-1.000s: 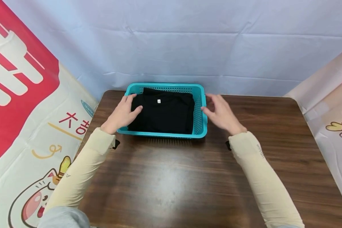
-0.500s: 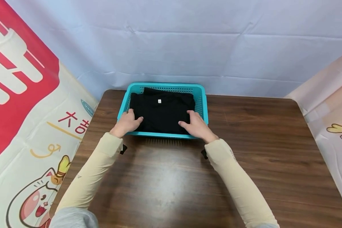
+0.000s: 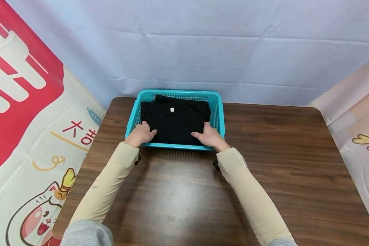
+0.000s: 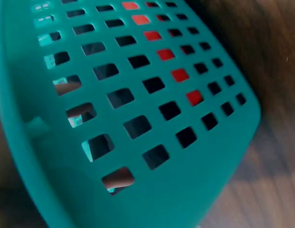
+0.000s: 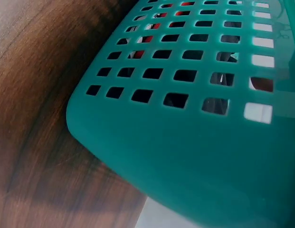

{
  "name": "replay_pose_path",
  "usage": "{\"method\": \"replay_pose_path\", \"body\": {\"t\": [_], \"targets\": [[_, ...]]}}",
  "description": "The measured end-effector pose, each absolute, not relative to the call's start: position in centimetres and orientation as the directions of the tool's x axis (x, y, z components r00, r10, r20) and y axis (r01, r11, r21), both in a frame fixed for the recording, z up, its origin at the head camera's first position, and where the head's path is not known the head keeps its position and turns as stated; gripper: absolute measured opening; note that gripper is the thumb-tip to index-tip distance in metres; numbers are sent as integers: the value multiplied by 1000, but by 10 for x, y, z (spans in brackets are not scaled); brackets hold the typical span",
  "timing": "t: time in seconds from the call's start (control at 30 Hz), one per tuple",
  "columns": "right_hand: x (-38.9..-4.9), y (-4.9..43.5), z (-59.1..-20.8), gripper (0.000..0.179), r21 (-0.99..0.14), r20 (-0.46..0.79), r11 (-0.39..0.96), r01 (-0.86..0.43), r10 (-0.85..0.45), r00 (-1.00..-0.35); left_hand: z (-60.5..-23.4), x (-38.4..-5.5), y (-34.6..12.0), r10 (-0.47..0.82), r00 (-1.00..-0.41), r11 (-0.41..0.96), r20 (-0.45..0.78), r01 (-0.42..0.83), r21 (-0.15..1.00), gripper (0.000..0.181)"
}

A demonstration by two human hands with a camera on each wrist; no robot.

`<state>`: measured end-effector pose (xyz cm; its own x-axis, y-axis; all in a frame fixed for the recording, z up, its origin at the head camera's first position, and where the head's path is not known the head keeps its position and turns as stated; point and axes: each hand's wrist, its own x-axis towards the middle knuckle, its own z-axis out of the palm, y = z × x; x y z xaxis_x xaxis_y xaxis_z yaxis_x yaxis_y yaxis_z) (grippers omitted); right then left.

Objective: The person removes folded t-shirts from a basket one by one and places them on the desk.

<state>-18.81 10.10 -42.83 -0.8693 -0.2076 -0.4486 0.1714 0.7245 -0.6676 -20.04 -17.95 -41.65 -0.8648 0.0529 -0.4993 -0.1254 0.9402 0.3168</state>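
A folded black shirt (image 3: 176, 123) with a small white label at its collar lies in a turquoise plastic basket (image 3: 179, 146). My left hand (image 3: 142, 133) reaches over the basket's front left rim and grips the shirt's near left corner, thumb on top. At the near right corner, my right hand (image 3: 209, 136) holds the shirt the same way. Fingers of both hands are mostly hidden beneath the cloth. Both wrist views are filled by the outside of the basket's perforated wall (image 4: 152, 114), with bits of skin and dark cloth showing through the holes.
The basket stands at the back of a brown wooden table (image 3: 289, 164), close to a pale hanging sheet (image 3: 187, 51). A printed banner (image 3: 24, 123) hangs at the left. Some red shows through the basket holes in both wrist views.
Both hands have come down from the basket's sides to the shirt's near corners, the right one moving left across the rim. The left hand has shifted slightly inward; basket and shirt stay about where they were.
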Motion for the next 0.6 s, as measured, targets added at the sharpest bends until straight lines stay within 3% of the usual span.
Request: {"method": "replay_pose_path", "body": {"t": [0.2, 0.27, 0.43, 0.6], "targets": [[-188, 99, -429, 81, -680, -452, 710, 183, -209, -867, -417, -204, -175, 41, -864, 962, -502, -101, 254, 63], [-188, 101, -429, 79, -713, -446, 672, 203, -211, -870, -419, -206, -175, 46, -870, 960, -491, -97, 262, 67], [-192, 108, -427, 80, -825, -465, 467, 318, -242, -852, -428, -210, -179, 46, -881, 924, -472, -142, 355, 98], [-198, 111, -428, 83, -852, -509, 289, 437, -263, -819, -429, -212, -186, 55, -888, 888, -457, -165, 429, 91]]}}
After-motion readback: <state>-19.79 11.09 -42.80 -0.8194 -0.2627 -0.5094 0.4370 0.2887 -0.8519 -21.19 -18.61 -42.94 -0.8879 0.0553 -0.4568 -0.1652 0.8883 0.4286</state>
